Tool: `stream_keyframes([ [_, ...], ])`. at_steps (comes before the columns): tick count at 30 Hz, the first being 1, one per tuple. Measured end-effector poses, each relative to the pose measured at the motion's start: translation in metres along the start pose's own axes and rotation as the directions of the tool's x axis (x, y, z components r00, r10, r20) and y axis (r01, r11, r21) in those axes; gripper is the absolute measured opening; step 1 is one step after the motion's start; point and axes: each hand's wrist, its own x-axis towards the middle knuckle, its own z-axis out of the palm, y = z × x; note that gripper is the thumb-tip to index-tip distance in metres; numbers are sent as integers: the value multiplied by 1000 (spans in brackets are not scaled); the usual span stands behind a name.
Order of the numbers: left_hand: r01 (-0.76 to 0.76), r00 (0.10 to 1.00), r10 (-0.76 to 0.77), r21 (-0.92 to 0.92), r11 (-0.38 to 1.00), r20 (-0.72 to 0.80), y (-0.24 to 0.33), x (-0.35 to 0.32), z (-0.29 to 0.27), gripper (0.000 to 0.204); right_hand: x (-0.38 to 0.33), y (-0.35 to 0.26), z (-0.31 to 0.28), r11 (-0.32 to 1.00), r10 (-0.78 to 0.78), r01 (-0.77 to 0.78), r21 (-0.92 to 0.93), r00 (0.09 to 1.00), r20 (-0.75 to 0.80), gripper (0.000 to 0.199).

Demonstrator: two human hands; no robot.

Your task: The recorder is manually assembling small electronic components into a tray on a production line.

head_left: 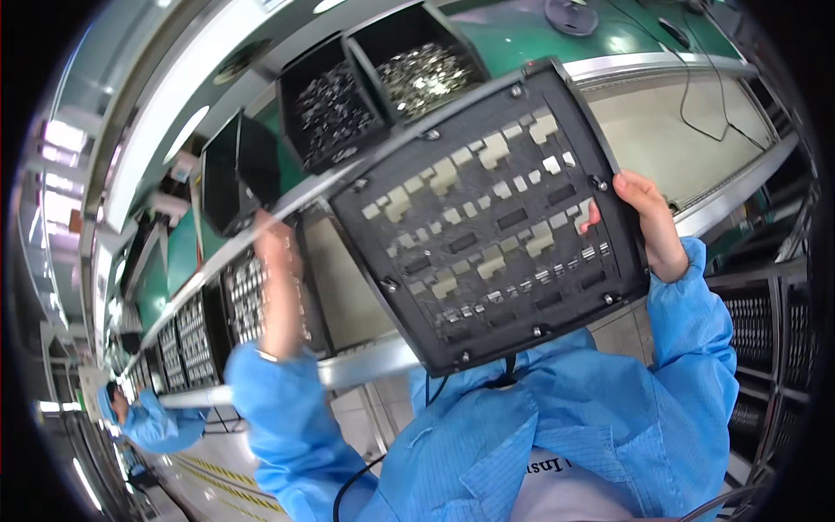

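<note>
A black rectangular fixture plate point(513, 196) is held up tilted in front of my body. Rows of cut-outs and pale stepped slots cross it, with small shiny pieces in some rows and screws round its border. My right hand point(645, 204) grips its right edge, thumb on top; a fingertip shows through an opening from beneath. My left hand point(280, 270), smeared by motion, is off the plate, over a dark tray of silver parts point(246, 296) on the conveyor. Its fingers cannot be made out, nor whether it touches the tray.
Beyond the plate stand a black bin of dark metal pieces point(335, 113), another of bright pieces point(422, 78) and a black box point(239, 174). More filled trays point(187, 339) line the conveyor point(348, 370) leftward. A person in blue point(161, 422) is far left; racks point(752, 348) stand right.
</note>
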Motion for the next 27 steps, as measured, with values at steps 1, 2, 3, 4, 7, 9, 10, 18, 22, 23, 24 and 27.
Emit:
stream_keyframes([
  [1,146,968,-140,-18,989,209,-17,-65,-29,74,-45,68,51,990,88,-74,124,990,-110,29],
  [2,681,732,-590,-324,657,342,86,-90,16,68,-49,64,44,988,129,-115,108,982,-139,28],
  [3,817,576,-519,-416,400,631,115,-106,26,75,-49,59,46,991,115,-104,87,984,-136,28],
  [4,813,583,-474,-462,356,660,122,-115,28,75,-50,59,49,981,184,-172,93,973,-142,27],
  [7,806,591,-399,-523,277,701,123,-113,31,73,-46,57,43,965,261,-250,80,949,-179,26],
  [9,811,584,-390,-531,246,712,119,-112,26,72,-47,61,45,943,329,-315,106,931,-156,27],
  [10,812,584,-405,-519,268,704,117,-112,25,71,-46,64,45,946,320,-306,107,932,-167,27],
  [18,808,586,-466,-518,280,663,111,-112,6,67,-43,64,62,884,458,-437,165,881,-120,30],
  [22,806,591,-403,-494,325,699,104,-104,6,67,-45,68,54,890,455,-452,57,878,-148,36],
  [23,802,596,-359,-513,305,718,105,-102,11,65,-46,63,51,879,466,-477,-6,861,-204,40],
  [24,785,620,-398,-531,321,676,102,-103,17,64,-51,52,48,865,382,-449,-225,879,-284,46],
  [27,779,627,-321,-558,288,710,110,-109,26,58,-81,27,17,681,-437,82,-727,843,-315,40],
])
